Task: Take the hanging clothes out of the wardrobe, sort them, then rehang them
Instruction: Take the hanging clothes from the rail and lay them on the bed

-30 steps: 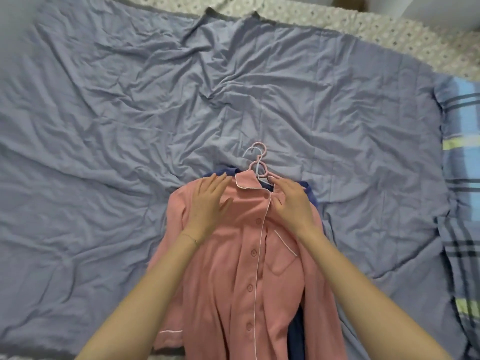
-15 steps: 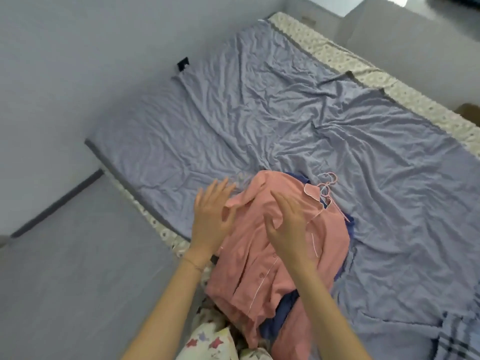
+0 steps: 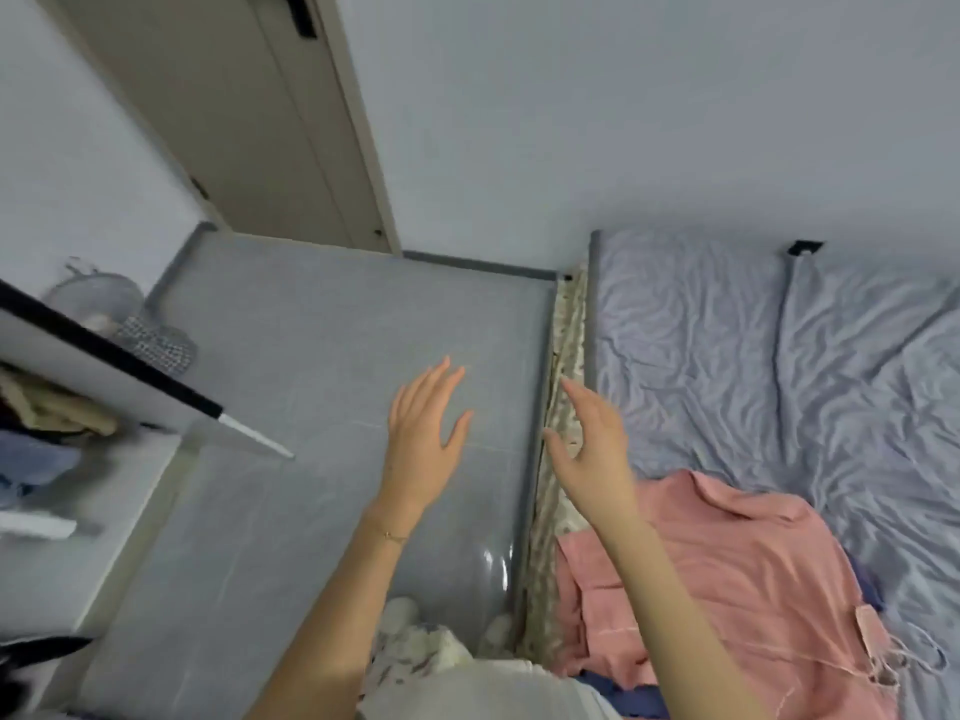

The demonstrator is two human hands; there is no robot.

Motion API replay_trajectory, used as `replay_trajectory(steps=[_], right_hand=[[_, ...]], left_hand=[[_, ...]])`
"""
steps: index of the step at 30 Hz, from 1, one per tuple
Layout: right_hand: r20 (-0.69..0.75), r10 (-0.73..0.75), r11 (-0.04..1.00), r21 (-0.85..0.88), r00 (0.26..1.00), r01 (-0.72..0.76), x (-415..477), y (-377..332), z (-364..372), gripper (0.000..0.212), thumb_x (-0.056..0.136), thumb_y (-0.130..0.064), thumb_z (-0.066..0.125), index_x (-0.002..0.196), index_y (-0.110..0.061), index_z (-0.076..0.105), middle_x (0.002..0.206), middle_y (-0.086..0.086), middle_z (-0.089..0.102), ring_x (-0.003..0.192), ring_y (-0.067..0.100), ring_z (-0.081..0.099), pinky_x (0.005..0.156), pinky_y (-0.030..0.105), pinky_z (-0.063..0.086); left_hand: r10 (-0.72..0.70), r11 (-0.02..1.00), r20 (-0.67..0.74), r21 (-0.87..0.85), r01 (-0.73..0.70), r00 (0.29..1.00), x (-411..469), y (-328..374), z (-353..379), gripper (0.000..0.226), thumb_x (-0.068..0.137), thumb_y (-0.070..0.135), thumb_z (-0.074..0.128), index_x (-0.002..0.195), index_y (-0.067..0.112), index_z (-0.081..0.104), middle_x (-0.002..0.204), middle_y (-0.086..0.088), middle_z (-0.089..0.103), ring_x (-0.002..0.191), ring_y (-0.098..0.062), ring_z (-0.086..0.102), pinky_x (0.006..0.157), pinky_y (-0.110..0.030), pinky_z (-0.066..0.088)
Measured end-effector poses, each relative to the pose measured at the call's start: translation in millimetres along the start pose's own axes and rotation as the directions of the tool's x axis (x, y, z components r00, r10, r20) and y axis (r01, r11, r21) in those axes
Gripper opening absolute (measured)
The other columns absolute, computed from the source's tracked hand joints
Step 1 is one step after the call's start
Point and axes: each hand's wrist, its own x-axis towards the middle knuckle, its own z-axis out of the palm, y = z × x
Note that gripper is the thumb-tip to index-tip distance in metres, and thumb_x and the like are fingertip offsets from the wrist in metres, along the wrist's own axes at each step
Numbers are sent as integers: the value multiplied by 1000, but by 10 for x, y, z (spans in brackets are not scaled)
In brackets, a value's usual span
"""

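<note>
A pink button-up shirt point(image 3: 727, 579) lies on the bed point(image 3: 753, 356) at lower right, on a pink hanger point(image 3: 883, 662) whose hook pokes out at its right end. A dark blue garment point(image 3: 628, 704) peeks from beneath it. My left hand point(image 3: 426, 439) hovers over the grey floor, fingers spread, holding nothing. My right hand point(image 3: 592, 449) is raised over the bed's edge, also open and empty, apart from the shirt. At far left the wardrobe point(image 3: 57, 449) stands open with blurred clothes inside.
The wardrobe's door edge point(image 3: 156, 376) juts toward the floor. A fan point(image 3: 98, 304) and a woven item sit in the corner by a closed room door point(image 3: 270, 122). The grey floor point(image 3: 291, 407) lies between wardrobe and bed.
Both hands have let go of the pink shirt, which stays on the bed. My view has swung left from the bed toward the floor and wardrobe.
</note>
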Motion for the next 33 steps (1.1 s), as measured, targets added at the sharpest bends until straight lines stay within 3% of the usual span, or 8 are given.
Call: replay_trajectory(steps=[5, 11, 17, 20, 24, 27, 33], right_hand=[[222, -221, 975, 22, 950, 221, 44, -974, 884, 61, 88, -9, 67, 144, -7, 43, 143, 9, 49, 132, 26, 44, 113, 33, 31], [406, -400, 915, 125, 821, 384, -229, -2222, 2132, 60, 92, -14, 63, 147, -13, 39, 146, 4, 46, 135, 22, 42, 114, 36, 31], [492, -539, 841, 264, 684, 473, -635, -3485, 3350, 60, 93, -12, 62, 148, -13, 37, 147, 3, 44, 136, 20, 39, 114, 28, 28], [532, -593, 800, 307, 604, 515, -776, -4018, 3847, 62, 92, -12, 62, 149, -16, 36, 142, 2, 47, 132, 19, 41, 111, 24, 28], [583, -636, 758, 351, 506, 550, -902, -4618, 4390, 64, 93, -13, 60, 150, -22, 33, 146, -2, 44, 132, 14, 37, 110, 18, 22], [604, -667, 725, 389, 436, 569, -892, -4984, 4768, 64, 93, -12, 60, 150, -21, 34, 149, -3, 42, 135, 13, 35, 111, 15, 19], [577, -763, 622, 537, 291, 570, -693, -5688, 5534, 58, 92, -6, 61, 146, -12, 40, 146, -1, 44, 134, 13, 40, 114, 36, 32]], left_hand=[[-193, 978, -209, 37, 205, 959, -528, -853, -965, 50, 94, 17, 63, 141, 10, 49, 148, -8, 46, 138, -27, 42, 112, -51, 32], [-346, 921, -394, 30, 388, 852, -1323, -1892, -2134, 48, 95, 18, 61, 141, 10, 49, 147, -5, 47, 139, -26, 41, 115, -47, 31], [-457, 841, -518, 12, 540, 723, -2070, -2849, -3304, 48, 95, 18, 62, 141, 9, 49, 145, -6, 49, 137, -28, 43, 111, -52, 33], [-486, 804, -569, 7, 594, 664, -2380, -3208, -3789, 49, 96, 20, 60, 142, 9, 47, 147, -5, 47, 137, -26, 42, 112, -48, 34], [-527, 750, -661, -65, 659, 535, -2713, -3581, -4241, 46, 96, 19, 59, 140, 9, 49, 146, -6, 48, 137, -25, 41, 113, -49, 33], [-524, 718, -705, -64, 693, 478, -2847, -3833, -4490, 44, 96, 18, 59, 139, 9, 51, 144, -7, 50, 135, -25, 44, 115, -41, 30], [-564, 618, -754, -115, 778, 336, -2913, -4312, -4896, 45, 97, 17, 58, 141, 9, 49, 148, -8, 47, 138, -29, 41, 115, -30, 16]])
